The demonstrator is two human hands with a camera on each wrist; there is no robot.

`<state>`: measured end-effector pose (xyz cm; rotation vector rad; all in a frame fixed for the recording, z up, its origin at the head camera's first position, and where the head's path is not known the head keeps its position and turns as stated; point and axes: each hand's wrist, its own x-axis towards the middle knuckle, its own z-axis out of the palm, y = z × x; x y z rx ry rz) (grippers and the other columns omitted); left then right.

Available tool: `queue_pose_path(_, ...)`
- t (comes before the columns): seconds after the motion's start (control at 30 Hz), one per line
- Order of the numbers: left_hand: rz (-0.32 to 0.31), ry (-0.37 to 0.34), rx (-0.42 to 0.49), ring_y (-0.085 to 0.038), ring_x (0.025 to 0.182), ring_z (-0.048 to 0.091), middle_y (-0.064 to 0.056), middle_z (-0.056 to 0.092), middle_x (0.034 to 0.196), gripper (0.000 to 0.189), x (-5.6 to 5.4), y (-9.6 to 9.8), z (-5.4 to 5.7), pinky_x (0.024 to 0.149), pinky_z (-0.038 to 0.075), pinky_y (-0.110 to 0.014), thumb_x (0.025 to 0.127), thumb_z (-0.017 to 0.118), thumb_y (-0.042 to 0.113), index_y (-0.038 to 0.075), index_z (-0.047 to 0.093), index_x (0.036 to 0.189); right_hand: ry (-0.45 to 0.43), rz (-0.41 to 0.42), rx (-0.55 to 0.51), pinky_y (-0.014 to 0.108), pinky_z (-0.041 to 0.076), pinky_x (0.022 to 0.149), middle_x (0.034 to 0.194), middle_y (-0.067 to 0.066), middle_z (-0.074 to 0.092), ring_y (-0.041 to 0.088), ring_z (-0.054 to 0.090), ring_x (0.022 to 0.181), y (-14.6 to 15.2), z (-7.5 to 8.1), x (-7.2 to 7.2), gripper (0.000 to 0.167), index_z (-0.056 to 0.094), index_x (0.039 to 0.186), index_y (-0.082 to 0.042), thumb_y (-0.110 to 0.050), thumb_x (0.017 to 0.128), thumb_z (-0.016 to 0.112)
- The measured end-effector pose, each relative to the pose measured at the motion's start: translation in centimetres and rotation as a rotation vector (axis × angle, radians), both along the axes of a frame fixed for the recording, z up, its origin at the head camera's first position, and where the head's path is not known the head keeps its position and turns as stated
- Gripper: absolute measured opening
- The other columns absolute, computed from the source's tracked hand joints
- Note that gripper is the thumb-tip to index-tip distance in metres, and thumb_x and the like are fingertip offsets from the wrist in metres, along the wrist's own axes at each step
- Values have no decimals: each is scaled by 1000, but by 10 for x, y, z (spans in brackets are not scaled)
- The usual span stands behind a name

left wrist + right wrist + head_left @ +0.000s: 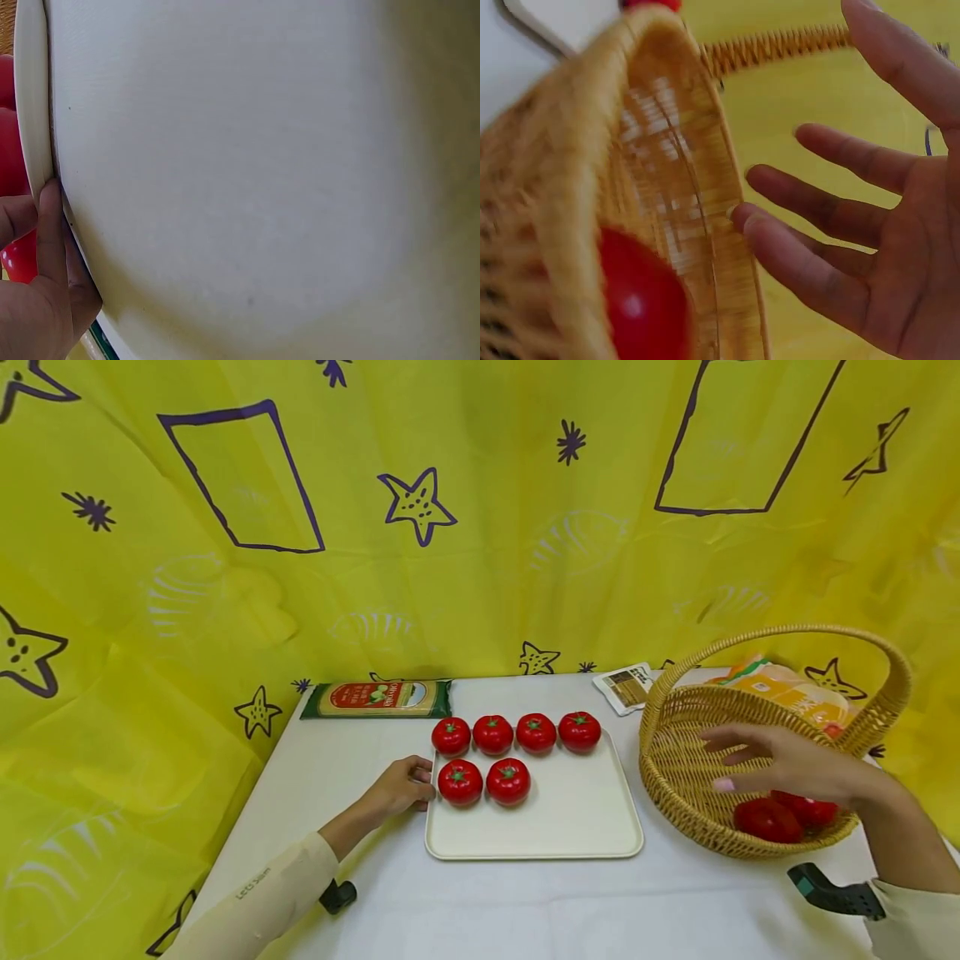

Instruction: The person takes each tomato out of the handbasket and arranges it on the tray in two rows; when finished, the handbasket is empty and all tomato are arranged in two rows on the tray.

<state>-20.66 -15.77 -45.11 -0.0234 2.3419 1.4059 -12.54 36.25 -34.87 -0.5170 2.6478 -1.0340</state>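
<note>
On a cream tray sit several red tomatoes, a row along the far edge and two in front of it at the left. My left hand holds the tray's left rim; the left wrist view shows its fingers at that rim. Over the wicker basket hovers my right hand, fingers spread, nothing in it. Red tomatoes lie at the basket's near right side, partly beneath the right hand and wrist. One tomato also shows in the right wrist view.
A green and tan packet lies behind the tray at the left. A small white and brown packet is at the back, left of the basket. Behind the basket leans an orange bag. The basket's handle arches upright. A yellow curtain closes the back.
</note>
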Motion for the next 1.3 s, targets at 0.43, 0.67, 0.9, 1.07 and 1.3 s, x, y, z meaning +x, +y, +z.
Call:
queue_pose_path(0.43, 9, 10, 40, -19, 82, 59, -12, 55, 102, 47, 1, 0, -2, 68, 62, -31, 81, 67, -6, -6, 55, 126, -261, -77, 87, 34, 60, 75, 145, 47, 28, 36, 63, 113, 62, -5, -3, 73, 18, 151, 13, -25, 102, 56)
queue_pose_path(0.67, 0, 13, 40, -19, 83, 59, -12, 55, 102, 47, 0, -2, -2, 70, 62, -32, 81, 67, -6, -6, 54, 126, -417, -98, 60, 50, 60, 78, 146, 52, 12, 52, 56, 116, 73, -4, -3, 80, 9, 153, 14, -28, 103, 55)
queue_pose_path(0.9, -6, 16, 29, -20, 83, 59, -13, 55, 103, 48, 0, -3, -2, 70, 62, -32, 80, 67, -6, -6, 54, 126, -516, -122, 24, 50, 61, 81, 148, 50, 1, 52, 56, 115, 73, -5, -6, 85, 3, 153, 12, -31, 102, 55)
queue_pose_path(1.07, -7, 26, 32, -19, 83, 59, -12, 55, 102, 48, 0, -3, -3, 69, 62, -31, 80, 67, -6, -6, 55, 126, -518, -115, 44, 49, 62, 81, 148, 50, 6, 54, 53, 118, 72, -2, -13, 81, 7, 152, 14, -32, 103, 52)
queue_pose_path(1.3, -8, 25, 34, -19, 83, 60, -13, 55, 102, 47, 0, -2, -3, 70, 62, -31, 80, 67, -6, -6, 54, 126, -559, -125, 15, 46, 61, 80, 151, 49, 5, 52, 48, 124, 72, -6, -17, 78, 9, 153, 12, -33, 104, 51)
